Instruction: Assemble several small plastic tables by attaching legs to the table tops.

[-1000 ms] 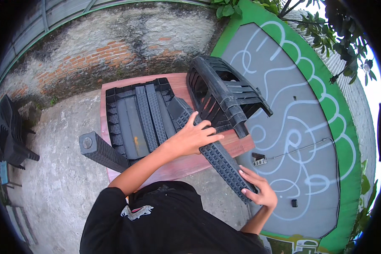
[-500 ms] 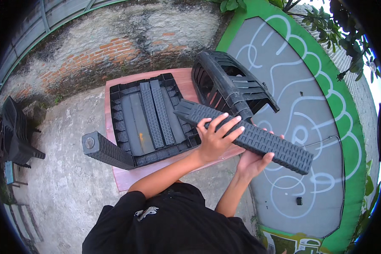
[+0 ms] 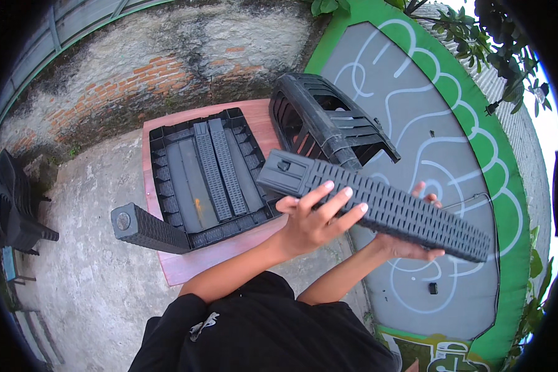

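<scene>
A long black woven-pattern plastic table leg is held slantwise in front of me, over the near right of the table. My left hand grips its nearer-left part, fingers laid across the upper face. Under the leg, farther right, my right hand supports it, with fingertips showing past the far edge. A squared end with a small tab faces left. Left of my hands lies an upturned black plastic tabletop. Two similar legs lie side by side inside it. Another leg stands up from its near-left corner.
The tabletop rests on a pink-topped table. A black plastic chair lies tipped at the back right. More black chairs stand at far left. A worn brick wall rises behind, and a grey-green painted wall at right.
The held leg has turned about its length, so its tabbed end face and another side now show. It has shifted slightly right, and my right hand has slid farther along underneath.
</scene>
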`<state>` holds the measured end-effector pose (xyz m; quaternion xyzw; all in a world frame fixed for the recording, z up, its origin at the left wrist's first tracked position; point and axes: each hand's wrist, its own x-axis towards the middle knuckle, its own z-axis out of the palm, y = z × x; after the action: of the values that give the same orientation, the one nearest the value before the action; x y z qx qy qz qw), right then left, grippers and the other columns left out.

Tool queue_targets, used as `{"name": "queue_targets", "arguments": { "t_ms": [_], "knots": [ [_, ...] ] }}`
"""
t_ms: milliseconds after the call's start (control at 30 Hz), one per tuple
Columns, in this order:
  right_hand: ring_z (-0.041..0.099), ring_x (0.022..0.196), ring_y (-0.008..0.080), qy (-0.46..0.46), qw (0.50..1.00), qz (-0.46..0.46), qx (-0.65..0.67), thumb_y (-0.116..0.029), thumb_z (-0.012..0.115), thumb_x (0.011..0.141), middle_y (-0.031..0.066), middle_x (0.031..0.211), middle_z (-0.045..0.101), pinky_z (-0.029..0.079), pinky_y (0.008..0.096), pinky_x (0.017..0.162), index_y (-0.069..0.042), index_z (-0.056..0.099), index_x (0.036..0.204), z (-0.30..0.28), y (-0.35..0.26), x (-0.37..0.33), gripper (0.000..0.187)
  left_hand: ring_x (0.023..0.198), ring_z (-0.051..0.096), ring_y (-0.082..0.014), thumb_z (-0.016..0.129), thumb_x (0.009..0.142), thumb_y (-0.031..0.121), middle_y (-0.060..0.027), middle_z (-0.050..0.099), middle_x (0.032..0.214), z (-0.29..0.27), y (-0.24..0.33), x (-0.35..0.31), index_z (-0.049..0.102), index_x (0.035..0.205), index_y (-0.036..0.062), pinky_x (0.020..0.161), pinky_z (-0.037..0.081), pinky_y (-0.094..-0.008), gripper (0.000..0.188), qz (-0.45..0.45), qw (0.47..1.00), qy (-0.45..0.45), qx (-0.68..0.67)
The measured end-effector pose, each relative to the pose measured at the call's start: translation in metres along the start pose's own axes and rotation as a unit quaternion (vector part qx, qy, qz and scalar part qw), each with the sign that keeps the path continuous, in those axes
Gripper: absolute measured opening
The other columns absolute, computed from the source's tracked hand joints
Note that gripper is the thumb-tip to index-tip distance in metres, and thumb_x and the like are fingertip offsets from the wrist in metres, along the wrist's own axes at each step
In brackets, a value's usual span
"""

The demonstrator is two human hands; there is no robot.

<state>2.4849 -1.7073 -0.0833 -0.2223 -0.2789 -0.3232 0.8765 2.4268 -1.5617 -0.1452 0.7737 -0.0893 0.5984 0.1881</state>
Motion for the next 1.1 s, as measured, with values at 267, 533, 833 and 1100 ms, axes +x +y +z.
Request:
{"name": "queue_targets", "arguments": {
  "t_ms": [267, 533, 833, 1100],
  "knots": [
    [0.061, 0.091, 0.0257, 0.103, 0.98, 0.121, -0.12, -0.026, 0.067, 0.078, 0.0117, 0.099, 0.059, 0.052, 0.0422, 0.083, -0.001, 0.052, 0.11, 0.028, 0.06, -0.031, 0.044, 0.115, 0.047, -0.0264, 0.075, 0.074, 0.028, -0.01, 0.048, 0.127, -0.004, -0.092, -0.016, 0.061, 0.12, 0.0186, 0.091, 0.038, -0.0425, 0.048, 0.101, 0.973, -0.114, -0.177],
    [0.055, 0.106, 0.023, -0.046, 0.883, 0.111, -0.453, -0.002, 0.078, 0.071, 0.0133, 0.119, 0.053, 0.042, 0.0342, 0.097, 0.006, 0.04, 0.127, -0.033, 0.119, -0.078, 0.068, 0.096, 0.059, -0.027, 0.062, 0.081, 0.005, -0.0155, 0.051, 0.12, -0.093, -0.129, -0.08, 0.062, 0.109, 0.002, 0.084, 0.048, -0.0367, 0.028, -0.203, 0.961, -0.128, -0.134],
    [0.055, 0.102, 0.0217, -0.243, 0.828, 0.311, -0.398, -0.014, 0.085, 0.061, 0.0126, 0.112, 0.056, 0.043, 0.0339, 0.092, 0.004, 0.044, 0.122, -0.125, 0.152, -0.105, 0.075, 0.092, 0.061, -0.0278, 0.057, 0.083, 0.0, -0.0156, 0.057, 0.107, -0.122, -0.115, -0.107, 0.061, 0.101, -0.0007, 0.082, 0.049, -0.0362, 0.018, -0.249, 0.938, -0.194, -0.14],
    [0.056, 0.101, 0.0201, -0.307, 0.8, 0.408, -0.316, -0.017, 0.085, 0.059, 0.0108, 0.109, 0.061, 0.043, 0.0343, 0.093, 0.003, 0.052, 0.118, -0.129, 0.153, -0.099, 0.071, 0.092, 0.061, -0.0259, 0.054, 0.087, 0.002, -0.0157, 0.059, 0.102, -0.105, -0.116, -0.088, 0.06, 0.102, -0.0008, 0.079, 0.049, -0.0344, 0.016, -0.272, 0.925, -0.185, -0.191]
  ]
}}
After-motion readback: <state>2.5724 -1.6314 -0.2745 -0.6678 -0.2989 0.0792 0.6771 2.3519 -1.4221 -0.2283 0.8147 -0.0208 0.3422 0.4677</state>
